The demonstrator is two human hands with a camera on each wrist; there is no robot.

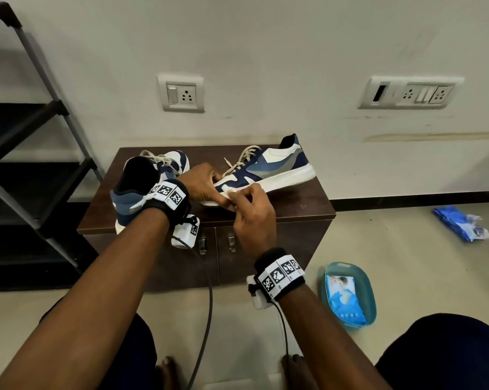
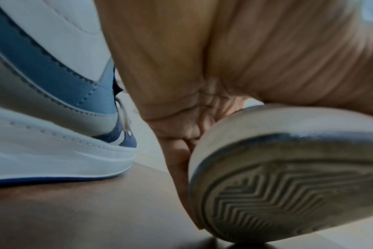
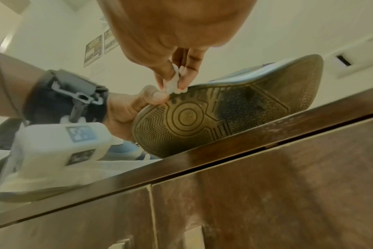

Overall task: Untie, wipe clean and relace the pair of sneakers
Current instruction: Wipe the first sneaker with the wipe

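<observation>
Two blue, white and grey sneakers lie on a low brown cabinet (image 1: pixel 308 204). The right sneaker (image 1: pixel 274 167) is tipped toward me with its toe lifted, its grey sole (image 3: pixel 224 114) showing in the right wrist view. My left hand (image 1: pixel 201 181) grips its toe, thumb on the sole edge (image 2: pixel 287 185). My right hand (image 1: pixel 251 204) pinches a small white wipe (image 3: pixel 175 84) and presses it on the white sole rim near the toe. The left sneaker (image 1: pixel 147 187) stands heel toward me, beside my left wrist. Both have loose cream laces (image 1: pixel 241 159).
A teal basin (image 1: pixel 347 294) holding a blue wipes pack sits on the floor at the cabinet's right. Another blue pack (image 1: pixel 459 223) lies farther right. A dark shelf rack (image 1: pixel 26 136) stands at the left. The wall behind carries sockets. My knees are at the bottom.
</observation>
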